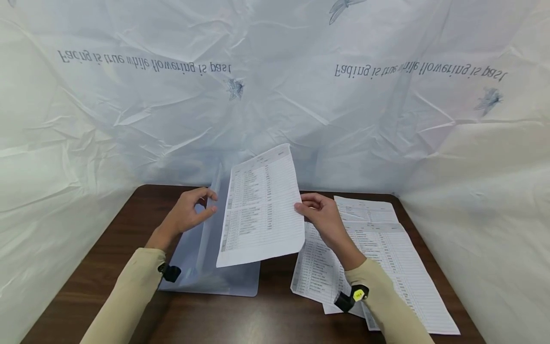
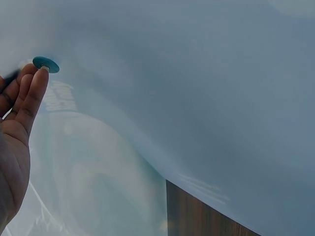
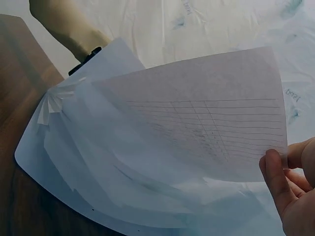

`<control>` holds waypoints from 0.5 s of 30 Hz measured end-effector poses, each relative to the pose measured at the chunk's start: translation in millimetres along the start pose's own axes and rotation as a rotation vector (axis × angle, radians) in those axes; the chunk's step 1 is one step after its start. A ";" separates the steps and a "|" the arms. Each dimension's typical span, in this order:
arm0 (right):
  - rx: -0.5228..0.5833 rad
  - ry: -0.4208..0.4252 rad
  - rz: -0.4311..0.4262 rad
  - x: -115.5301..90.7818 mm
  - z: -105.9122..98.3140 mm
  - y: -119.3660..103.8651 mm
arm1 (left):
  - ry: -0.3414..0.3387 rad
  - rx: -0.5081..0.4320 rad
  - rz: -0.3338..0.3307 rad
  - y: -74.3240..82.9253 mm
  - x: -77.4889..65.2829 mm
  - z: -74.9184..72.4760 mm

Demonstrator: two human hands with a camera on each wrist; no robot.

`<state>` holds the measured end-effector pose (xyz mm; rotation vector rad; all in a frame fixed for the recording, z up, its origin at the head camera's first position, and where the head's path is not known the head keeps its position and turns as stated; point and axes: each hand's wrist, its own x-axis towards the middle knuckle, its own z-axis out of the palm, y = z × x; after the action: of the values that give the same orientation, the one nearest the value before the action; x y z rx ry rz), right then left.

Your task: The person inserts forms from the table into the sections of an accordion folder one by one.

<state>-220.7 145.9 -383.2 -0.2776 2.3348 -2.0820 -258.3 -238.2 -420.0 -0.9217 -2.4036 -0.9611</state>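
Note:
A printed sheet full of table rows is held up, tilted, over a translucent bluish plastic folder. My right hand pinches the sheet's right edge between thumb and fingers. In the right wrist view the ruled sheet reaches over the folder's raised plastic. My left hand is at the folder's lifted flap, with thumb and fingers curved around its edge. The left wrist view shows the fingers pinching at a small teal round button beside the plastic.
Several more printed sheets lie overlapping on the right of the dark brown wooden table, partly under the right forearm. A crinkled white sheet with printed lettering hangs as a wall behind the table and along both sides.

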 end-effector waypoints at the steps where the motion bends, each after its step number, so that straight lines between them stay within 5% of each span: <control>1: -0.001 0.000 0.003 0.6 2.7 0.5 | -0.003 -0.002 -0.004 0.3 0.1 -0.3; 15: 0.034 0.005 0.053 4.8 29.7 10.7 | 0.013 -0.012 0.007 0.0 -0.7 -0.9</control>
<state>-223.4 117.1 -396.8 -0.2077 2.2812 -2.0981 -257.7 -239.1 -419.7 -0.9243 -2.3853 -0.9765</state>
